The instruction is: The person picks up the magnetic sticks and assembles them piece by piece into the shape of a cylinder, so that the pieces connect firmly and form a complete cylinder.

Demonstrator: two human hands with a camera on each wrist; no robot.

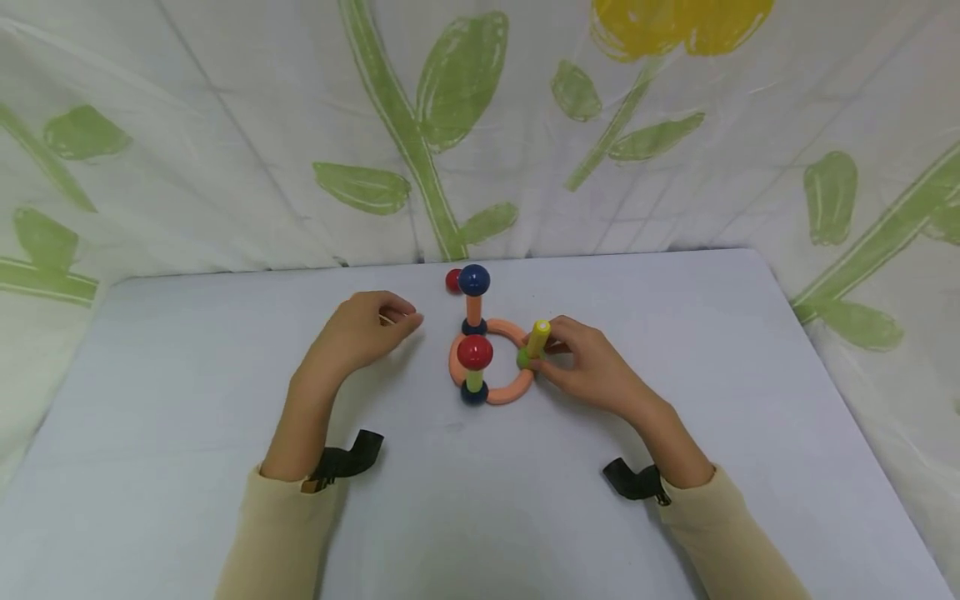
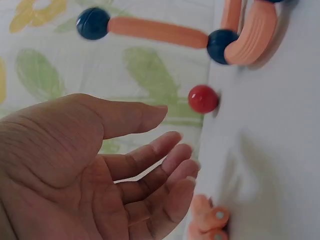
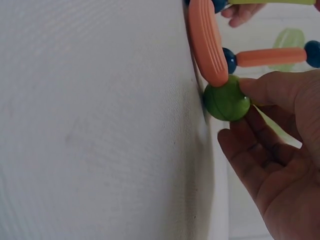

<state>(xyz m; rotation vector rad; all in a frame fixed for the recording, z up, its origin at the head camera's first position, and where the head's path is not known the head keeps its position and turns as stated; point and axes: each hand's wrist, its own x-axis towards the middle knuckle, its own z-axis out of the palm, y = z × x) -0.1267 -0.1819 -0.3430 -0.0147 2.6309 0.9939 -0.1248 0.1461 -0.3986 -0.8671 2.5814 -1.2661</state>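
A ring of curved orange pieces (image 1: 512,389) lies on the table, joined by dark blue balls (image 1: 474,392) and a green ball (image 3: 227,98). From it stand an orange rod (image 1: 473,310) topped by a blue ball (image 1: 474,280) and a light green rod (image 1: 475,381) topped by a red ball (image 1: 476,352). My right hand (image 1: 588,362) pinches a yellow rod (image 1: 538,337) low down, where it meets the green ball; the thumb tip touches that ball. Left of the ring, my left hand (image 1: 367,333) hovers with loosely bent fingers and holds nothing.
A loose red ball (image 2: 203,99) lies behind the ring, near the table's back edge. Orange pieces with pale round ends (image 2: 212,219) lie beyond my left fingers. A white curtain (image 1: 262,125) with painted plants hangs behind the white table (image 1: 187,375).
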